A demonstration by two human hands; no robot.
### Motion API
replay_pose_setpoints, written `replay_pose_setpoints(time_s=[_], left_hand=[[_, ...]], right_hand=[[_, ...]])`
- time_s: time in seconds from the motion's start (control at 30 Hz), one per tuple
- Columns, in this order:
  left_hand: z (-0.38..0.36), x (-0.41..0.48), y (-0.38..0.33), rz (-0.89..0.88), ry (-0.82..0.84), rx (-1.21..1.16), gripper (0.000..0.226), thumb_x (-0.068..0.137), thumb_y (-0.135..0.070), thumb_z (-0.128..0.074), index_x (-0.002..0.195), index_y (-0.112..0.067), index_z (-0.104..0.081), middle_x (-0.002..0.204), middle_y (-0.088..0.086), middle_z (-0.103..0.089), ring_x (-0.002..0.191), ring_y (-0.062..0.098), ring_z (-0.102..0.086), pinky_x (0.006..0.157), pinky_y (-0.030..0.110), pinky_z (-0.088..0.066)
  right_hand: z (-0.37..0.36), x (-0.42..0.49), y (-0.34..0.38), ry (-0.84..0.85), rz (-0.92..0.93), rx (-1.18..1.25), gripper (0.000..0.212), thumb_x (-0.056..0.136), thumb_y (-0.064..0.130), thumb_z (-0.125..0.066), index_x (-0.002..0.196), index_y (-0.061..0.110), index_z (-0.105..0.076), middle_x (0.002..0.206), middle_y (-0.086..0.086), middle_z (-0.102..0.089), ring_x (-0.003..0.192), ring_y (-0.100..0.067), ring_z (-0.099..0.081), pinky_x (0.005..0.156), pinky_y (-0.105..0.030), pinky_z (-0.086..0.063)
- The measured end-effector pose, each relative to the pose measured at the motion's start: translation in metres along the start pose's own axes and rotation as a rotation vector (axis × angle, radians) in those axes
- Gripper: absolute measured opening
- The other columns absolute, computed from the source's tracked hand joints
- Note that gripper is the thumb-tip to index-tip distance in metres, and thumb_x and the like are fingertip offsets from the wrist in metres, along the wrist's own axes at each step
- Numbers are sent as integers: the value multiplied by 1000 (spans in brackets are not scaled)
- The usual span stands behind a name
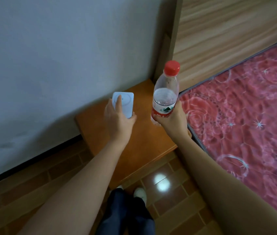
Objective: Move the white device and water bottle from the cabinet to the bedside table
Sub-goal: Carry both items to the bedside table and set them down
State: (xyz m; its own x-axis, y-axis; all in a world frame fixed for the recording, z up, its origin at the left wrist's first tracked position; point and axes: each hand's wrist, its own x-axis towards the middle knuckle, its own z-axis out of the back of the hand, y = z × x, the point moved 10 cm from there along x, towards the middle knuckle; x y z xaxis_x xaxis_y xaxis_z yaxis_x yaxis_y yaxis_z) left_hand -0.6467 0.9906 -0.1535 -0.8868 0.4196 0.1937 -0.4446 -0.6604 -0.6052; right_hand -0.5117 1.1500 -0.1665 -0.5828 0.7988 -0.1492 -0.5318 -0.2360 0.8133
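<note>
Left hand (pixel 117 116) grips white device (pixel 123 104), right hand (pixel 172 118) grips water bottle (pixel 165 92) upright; both above bedside table (pixel 134 141).

A small orange-brown wooden table (pixel 134 133) stands in the corner. Behind it is a plain grey-white wall (pixel 58 56). To its right is a bed with a pink flowery mattress (pixel 244 116) and a striped wooden headboard (pixel 227 28). In front of it, the brown tiled floor (pixel 168 200) has a bright shiny spot (pixel 161 182).
</note>
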Motion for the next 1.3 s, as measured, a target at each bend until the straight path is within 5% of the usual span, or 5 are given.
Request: replay_pose_setpoints(time_s=[0.17, 0.6, 0.83, 1.07, 1.3], left_hand=[[-67, 13, 39, 54, 21, 6, 65, 71, -17, -75, 127, -6, -43, 122, 27, -50, 113, 41, -45, 91, 51, -45], [-156, 12, 91, 102, 26, 37, 72, 69, -15, -76, 131, -7, -39, 128, 29, -46, 118, 44, -42, 96, 54, -41], [-180, 5, 107, 193, 45, 13, 73, 73, -19, -73, 135, -10, -35, 135, 29, -39, 124, 43, -35, 101, 51, -34], [-195, 1, 112, 253, 32, -6, 72, 74, -19, -72, 135, -10, -35, 140, 32, -32, 127, 46, -30, 103, 51, -29], [-208, -1, 112, 331, 2, -32, 75, 74, -32, -72, 135, -10, -35, 143, 31, -26, 130, 45, -27, 106, 51, -25]], right_hand=[[-35, 39, -40, -28, -27, -24, 63, 66, 28, -79, 113, 15, -40, 112, -6, -62, 100, -23, -61, 80, -43, -54], [-90, 81, -109, -26, -78, 25, 66, 69, 29, -78, 120, 17, -38, 113, 0, -61, 96, -14, -58, 75, -27, -46], [-103, 92, -118, 12, -56, 26, 66, 69, 31, -78, 121, 20, -39, 114, -1, -62, 100, -20, -61, 82, -38, -52], [-109, 99, -120, 44, -5, 46, 65, 70, 29, -78, 122, 21, -40, 115, 1, -59, 93, -8, -54, 78, -24, -46], [-110, 105, -124, 41, 50, 24, 69, 68, 28, -79, 126, 19, -42, 123, 1, -53, 107, -7, -49, 81, -12, -37]])
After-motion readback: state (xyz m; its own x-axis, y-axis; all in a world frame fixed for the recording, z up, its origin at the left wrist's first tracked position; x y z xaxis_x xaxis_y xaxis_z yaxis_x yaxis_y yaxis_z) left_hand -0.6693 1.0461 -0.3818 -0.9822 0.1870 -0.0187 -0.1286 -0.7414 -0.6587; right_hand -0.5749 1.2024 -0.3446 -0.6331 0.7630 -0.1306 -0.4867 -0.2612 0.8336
